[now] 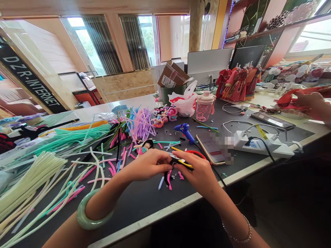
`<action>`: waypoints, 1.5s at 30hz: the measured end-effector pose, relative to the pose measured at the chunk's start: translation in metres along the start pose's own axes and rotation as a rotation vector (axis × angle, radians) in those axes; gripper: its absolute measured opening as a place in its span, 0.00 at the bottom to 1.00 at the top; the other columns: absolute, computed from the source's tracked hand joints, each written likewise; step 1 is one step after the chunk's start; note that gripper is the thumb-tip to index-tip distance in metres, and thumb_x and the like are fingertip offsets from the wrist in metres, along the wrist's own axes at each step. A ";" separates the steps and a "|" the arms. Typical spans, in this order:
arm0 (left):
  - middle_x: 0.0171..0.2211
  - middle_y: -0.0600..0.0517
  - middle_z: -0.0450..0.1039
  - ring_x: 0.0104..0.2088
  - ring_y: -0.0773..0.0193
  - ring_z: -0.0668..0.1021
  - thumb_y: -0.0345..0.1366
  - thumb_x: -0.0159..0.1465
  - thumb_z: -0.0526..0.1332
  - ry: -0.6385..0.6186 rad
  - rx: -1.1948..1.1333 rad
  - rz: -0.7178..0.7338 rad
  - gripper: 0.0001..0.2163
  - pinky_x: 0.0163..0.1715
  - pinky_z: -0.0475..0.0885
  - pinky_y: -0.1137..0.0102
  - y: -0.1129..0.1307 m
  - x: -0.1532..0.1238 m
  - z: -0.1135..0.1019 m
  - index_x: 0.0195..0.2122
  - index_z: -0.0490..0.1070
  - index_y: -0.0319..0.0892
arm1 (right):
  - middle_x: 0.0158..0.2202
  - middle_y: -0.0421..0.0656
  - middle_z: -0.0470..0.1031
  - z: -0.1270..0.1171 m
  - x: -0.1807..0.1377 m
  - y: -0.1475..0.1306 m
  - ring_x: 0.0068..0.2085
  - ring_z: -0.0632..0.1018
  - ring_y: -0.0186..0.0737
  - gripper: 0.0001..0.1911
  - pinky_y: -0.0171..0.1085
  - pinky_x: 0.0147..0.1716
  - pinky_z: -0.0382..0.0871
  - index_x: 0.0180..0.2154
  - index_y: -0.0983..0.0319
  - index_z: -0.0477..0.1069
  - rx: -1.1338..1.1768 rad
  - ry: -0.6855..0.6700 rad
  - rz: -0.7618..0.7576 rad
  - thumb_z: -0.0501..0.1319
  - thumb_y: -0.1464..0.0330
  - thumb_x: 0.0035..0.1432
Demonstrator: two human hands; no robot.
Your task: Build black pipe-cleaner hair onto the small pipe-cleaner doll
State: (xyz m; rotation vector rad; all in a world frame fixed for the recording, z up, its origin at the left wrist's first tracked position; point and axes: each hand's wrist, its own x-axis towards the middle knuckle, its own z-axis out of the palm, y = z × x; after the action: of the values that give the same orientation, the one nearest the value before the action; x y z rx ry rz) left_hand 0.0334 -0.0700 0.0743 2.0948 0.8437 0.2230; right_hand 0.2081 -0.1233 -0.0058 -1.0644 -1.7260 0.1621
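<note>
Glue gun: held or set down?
Set down: the glue gun lies on the mat, apart from the left hand and right hand.

Pale cream-green pipe cleaners (31,182) in a thick bundle toward the desk's front left corner, mint-green ones (72,136) behind, then a band of orange ones (88,124). Lilac pipe cleaners (142,125) nearer the desk's back edge, pink and sky-blue strands among them. Matt charcoal desk top (144,203) with a cream front edge. Yellow-and-black strip (182,162) in the right hand (199,175). Mottled pale jade-green bangle (95,210) around the left wrist (108,193). Bright blue glue gun (184,132). Pink cup (205,108) with white dots and a white lid. Red and coral doll dresses (232,84) by the back edge. White power strip (254,144) with a yellow tag.
</note>
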 end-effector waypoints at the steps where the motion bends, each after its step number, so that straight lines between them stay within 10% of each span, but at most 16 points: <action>1: 0.20 0.56 0.66 0.24 0.69 0.67 0.38 0.58 0.59 0.012 -0.015 0.011 0.10 0.24 0.61 0.75 0.001 0.000 0.001 0.23 0.67 0.39 | 0.41 0.42 0.82 0.001 0.000 -0.002 0.41 0.82 0.41 0.13 0.37 0.42 0.76 0.45 0.56 0.77 0.026 0.002 -0.005 0.60 0.72 0.59; 11: 0.23 0.55 0.70 0.26 0.69 0.71 0.38 0.52 0.65 0.193 -0.198 0.005 0.09 0.29 0.67 0.74 -0.004 0.003 0.003 0.30 0.70 0.38 | 0.26 0.40 0.81 -0.001 0.002 -0.011 0.26 0.82 0.38 0.05 0.33 0.27 0.76 0.32 0.60 0.77 0.196 0.263 0.317 0.62 0.70 0.55; 25: 0.18 0.57 0.66 0.21 0.71 0.68 0.34 0.57 0.56 0.486 0.074 0.051 0.07 0.22 0.61 0.76 0.003 0.000 0.030 0.25 0.70 0.39 | 0.29 0.40 0.81 0.001 -0.003 -0.008 0.28 0.80 0.37 0.06 0.33 0.29 0.75 0.30 0.58 0.76 -0.002 0.231 0.215 0.61 0.67 0.56; 45: 0.18 0.59 0.68 0.18 0.68 0.75 0.34 0.57 0.57 0.507 -0.159 -0.046 0.03 0.20 0.69 0.75 0.001 0.006 0.044 0.27 0.64 0.42 | 0.17 0.33 0.70 0.010 -0.003 -0.014 0.14 0.71 0.31 0.06 0.31 0.15 0.66 0.28 0.58 0.71 0.166 0.274 0.359 0.60 0.66 0.57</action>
State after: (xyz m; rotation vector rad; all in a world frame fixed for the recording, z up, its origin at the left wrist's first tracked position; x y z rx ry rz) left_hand 0.0578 -0.0950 0.0465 1.8904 1.1249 0.7938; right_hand 0.1921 -0.1303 -0.0046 -1.2042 -1.2463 0.3623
